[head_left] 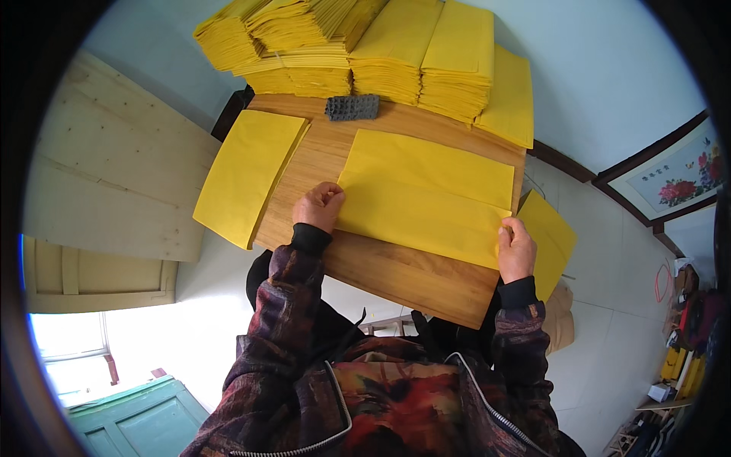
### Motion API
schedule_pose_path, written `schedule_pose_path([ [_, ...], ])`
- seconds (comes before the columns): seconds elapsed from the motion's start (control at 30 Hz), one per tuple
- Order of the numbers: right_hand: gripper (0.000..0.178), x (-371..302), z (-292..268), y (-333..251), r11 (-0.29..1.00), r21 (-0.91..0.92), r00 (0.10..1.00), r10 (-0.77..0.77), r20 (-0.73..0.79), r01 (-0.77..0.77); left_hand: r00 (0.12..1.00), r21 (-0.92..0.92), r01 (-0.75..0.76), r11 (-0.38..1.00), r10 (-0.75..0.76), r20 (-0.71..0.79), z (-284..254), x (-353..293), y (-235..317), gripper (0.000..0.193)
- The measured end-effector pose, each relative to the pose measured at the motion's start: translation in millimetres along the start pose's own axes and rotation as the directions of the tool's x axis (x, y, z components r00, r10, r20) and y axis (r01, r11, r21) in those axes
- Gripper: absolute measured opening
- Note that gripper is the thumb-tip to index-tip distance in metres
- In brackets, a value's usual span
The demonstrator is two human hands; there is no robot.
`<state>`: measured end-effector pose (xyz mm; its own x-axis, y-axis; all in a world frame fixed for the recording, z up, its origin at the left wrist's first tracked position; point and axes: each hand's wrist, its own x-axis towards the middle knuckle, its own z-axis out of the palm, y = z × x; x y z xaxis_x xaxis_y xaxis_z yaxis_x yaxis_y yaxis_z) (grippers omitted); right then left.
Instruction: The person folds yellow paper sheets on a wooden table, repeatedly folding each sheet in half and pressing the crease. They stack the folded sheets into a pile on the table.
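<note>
A yellow paper sheet [426, 202] lies on the wooden table in front of me, with a crease running across it lengthwise. My left hand [320, 206] is closed in a pinch at its left edge. At the right edge, my right hand [516, 250] grips the sheet with thumb and fingers, near where a corner lifts slightly. To the left, a flat pile of yellow paper [247, 175] overhangs the table's side. Beyond the sheet sits a dark grey knobbly block [352, 108].
Tall stacks of folded yellow paper [388, 53] fill the back of the wooden table [396, 270]. More yellow paper [547, 236] hangs past the right side. Plywood boards [114, 160] lean at left, a framed flower picture [674, 179] at right.
</note>
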<state>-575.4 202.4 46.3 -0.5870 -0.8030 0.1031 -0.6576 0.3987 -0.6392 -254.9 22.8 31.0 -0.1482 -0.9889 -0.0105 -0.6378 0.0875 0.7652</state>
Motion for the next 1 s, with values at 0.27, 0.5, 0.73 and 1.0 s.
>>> schedule_pose_path([
  [0.27,0.013,-1.5,0.9,0.2,0.999,0.023,0.998,-0.038,-0.055,0.039,0.999,-0.071,-0.037,0.997,0.034,-0.042,6.2,4.0,-12.0,0.018],
  [0.5,0.013,-1.4,2.9,2.9,0.999,-0.008,0.996,-0.034,-0.083,0.033,0.997,-0.111,-0.074,0.991,0.072,-0.021,7.7,7.4,-16.1,0.013],
  [0.73,0.016,-0.6,-1.7,-3.7,0.991,-0.117,0.998,0.067,-0.002,-0.067,1.000,-0.023,-0.024,0.999,0.024,0.007,4.6,8.9,-10.2,0.019],
  [1.0,0.029,-12.0,-8.2,-14.7,0.946,-0.325,0.999,0.013,0.037,0.000,0.995,0.030,-0.099,0.995,0.100,-0.020,4.2,8.0,-9.3,0.020],
])
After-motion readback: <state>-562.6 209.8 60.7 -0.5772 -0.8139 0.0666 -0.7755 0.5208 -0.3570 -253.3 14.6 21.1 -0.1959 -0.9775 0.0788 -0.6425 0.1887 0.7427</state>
